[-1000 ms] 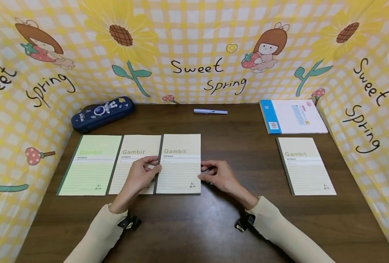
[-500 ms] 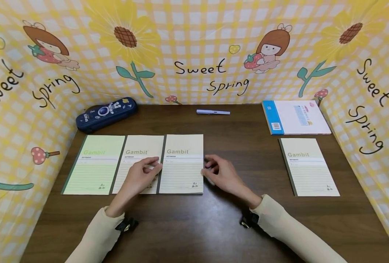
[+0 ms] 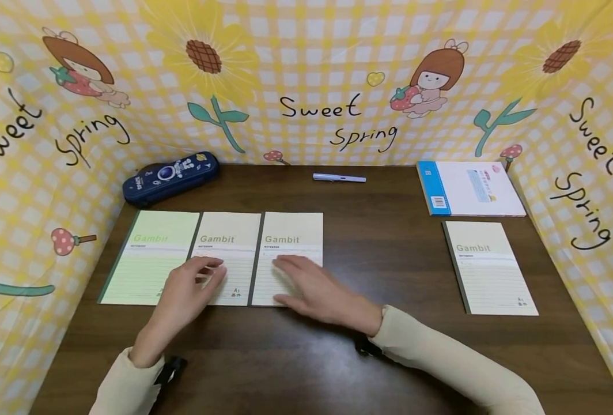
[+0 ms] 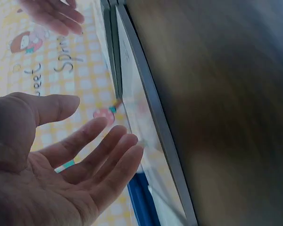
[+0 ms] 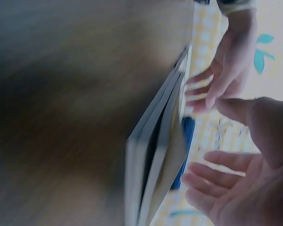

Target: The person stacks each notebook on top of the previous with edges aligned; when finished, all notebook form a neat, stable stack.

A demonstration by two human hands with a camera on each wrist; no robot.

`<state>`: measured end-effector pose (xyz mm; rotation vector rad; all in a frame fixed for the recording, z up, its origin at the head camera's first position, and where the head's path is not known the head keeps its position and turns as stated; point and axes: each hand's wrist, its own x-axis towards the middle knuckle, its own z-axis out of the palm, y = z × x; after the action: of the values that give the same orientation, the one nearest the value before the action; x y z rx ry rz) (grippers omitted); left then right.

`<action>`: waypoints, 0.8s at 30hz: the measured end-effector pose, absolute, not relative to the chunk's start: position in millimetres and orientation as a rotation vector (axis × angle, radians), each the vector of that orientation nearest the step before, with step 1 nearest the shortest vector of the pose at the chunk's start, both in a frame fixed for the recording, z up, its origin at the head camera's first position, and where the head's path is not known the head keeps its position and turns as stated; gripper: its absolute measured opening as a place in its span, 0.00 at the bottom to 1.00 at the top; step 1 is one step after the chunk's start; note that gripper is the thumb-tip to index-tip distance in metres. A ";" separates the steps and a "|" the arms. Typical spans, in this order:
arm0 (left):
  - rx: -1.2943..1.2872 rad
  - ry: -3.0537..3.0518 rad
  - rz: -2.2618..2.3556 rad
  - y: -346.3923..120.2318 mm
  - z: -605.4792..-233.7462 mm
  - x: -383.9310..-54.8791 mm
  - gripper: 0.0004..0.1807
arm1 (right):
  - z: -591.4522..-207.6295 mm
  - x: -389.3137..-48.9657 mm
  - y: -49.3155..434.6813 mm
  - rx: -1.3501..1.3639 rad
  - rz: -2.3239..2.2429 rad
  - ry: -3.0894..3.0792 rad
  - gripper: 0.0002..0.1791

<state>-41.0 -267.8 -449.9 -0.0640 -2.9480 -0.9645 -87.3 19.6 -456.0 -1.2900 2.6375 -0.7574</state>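
Note:
Three notebooks lie side by side, overlapping: a green notebook on the left, a cream notebook in the middle and another cream notebook with a dark spine on the right. My left hand hovers across the green and middle notebooks, fingers relaxed and holding nothing. Over the lower half of the right notebook is my right hand, fingers loosely extended, nothing gripped. The right wrist view shows the notebooks' page edges beside that hand's spread fingers.
A separate cream notebook lies at the right, with a blue-and-white book behind it. At the back are a pale pen and a navy pencil case. Patterned cloth walls the table on three sides.
My right hand has left the right notebook's outer edge and moved left over its cover. My left hand has drawn back left from that notebook's spine. The head view has shifted slightly.

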 end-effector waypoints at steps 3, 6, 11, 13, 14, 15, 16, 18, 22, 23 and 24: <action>-0.102 -2.951 -0.912 -276.0 -449.6 -35.7 0.18 | -453.6 -80.2 3.7 -1.455 -0.614 2.549 0.42; -0.187 -2.998 -0.854 -283.7 -451.0 -30.1 0.22 | -454.4 -71.8 -11.5 -1.571 -0.450 2.468 0.45; -0.324 -3.120 -0.744 -292.2 -456.0 -21.3 0.32 | -458.3 -61.0 -33.6 -1.653 -0.259 2.380 0.45; -0.337 -3.155 -0.723 -294.1 -457.5 -16.8 0.33 | -459.9 -58.7 -41.2 -1.668 -0.212 2.374 0.45; -0.336 -3.167 -0.715 -294.9 -458.3 -14.4 0.33 | -460.8 -57.8 -44.2 -1.669 -0.184 2.376 0.45; -0.333 -3.177 -0.707 -295.5 -459.4 -11.9 0.33 | -462.1 -57.0 -47.0 -1.667 -0.161 2.380 0.45; -0.327 -3.187 -0.706 -295.8 -460.2 -9.3 0.33 | -463.1 -56.3 -49.6 -1.664 -0.134 2.384 0.45; -0.310 -3.200 -0.703 -296.0 -462.0 -4.5 0.33 | -466.2 -54.8 -53.6 -1.654 -0.069 2.396 0.46; -0.307 -3.196 -0.703 -295.7 -465.1 1.8 0.34 | -470.5 -52.2 -58.9 -1.628 0.033 2.421 0.46; -0.309 -3.193 -0.696 -295.7 -465.4 2.8 0.34 | -471.4 -51.6 -60.0 -1.627 0.054 2.428 0.46; -0.312 -3.191 -0.693 -295.9 -465.5 3.8 0.34 | -471.8 -50.8 -61.0 -1.624 0.066 2.433 0.46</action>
<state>3.8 -295.9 -465.5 -0.3118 -3.1906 -0.6925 -50.8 -61.0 -471.8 -1.6244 2.4332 0.0663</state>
